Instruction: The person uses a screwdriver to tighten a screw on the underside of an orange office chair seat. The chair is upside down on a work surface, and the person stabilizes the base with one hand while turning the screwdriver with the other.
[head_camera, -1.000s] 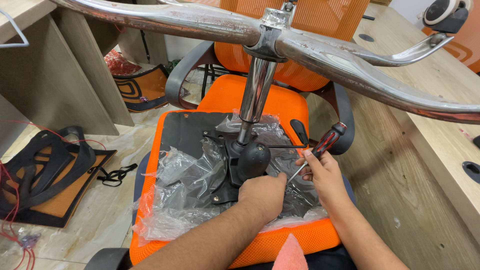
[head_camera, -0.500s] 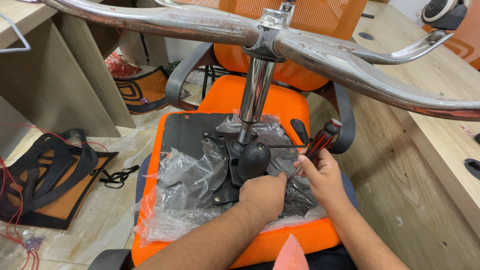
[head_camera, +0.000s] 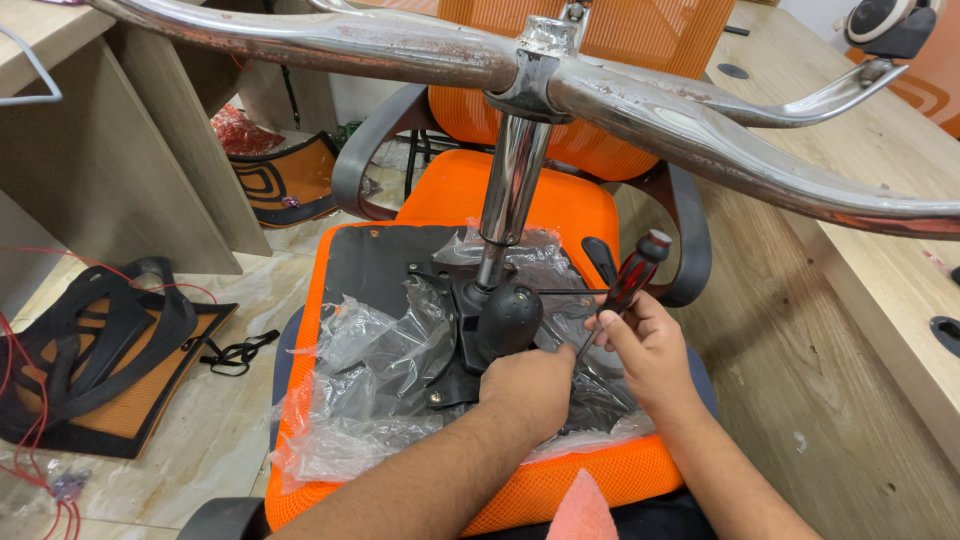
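Since a moment ago, the screwdriver (head_camera: 622, 293) has tipped up a little, and my right hand (head_camera: 648, 350) has slid a bit toward the middle of the seat. That tells me the screwdriver is being turned, so the screw work at the black metal plate (head_camera: 470, 345) looks like it is under way, not done.

My right hand is closed tight around the red and black handle, with the thin metal tip pointing down at the plate. My left hand (head_camera: 527, 385) is curled into a fist and presses on the plate, just below the round black knob (head_camera: 508, 315). I cannot tell if it holds something small inside.

The plate sits on the bottom of an upside-down orange seat (head_camera: 540, 495), under crinkly clear plastic (head_camera: 375, 385).

Now I count. One screwdriver. One shiny pole (head_camera: 510, 195) going up from the plate. One shiny chair base (head_camera: 640, 95) on top, with at least four legs showing. Two hands, both mine. One more orange chair (head_camera: 520, 190) sits behind. One black and orange chair back (head_camera: 95, 355) lies on the floor at the left.
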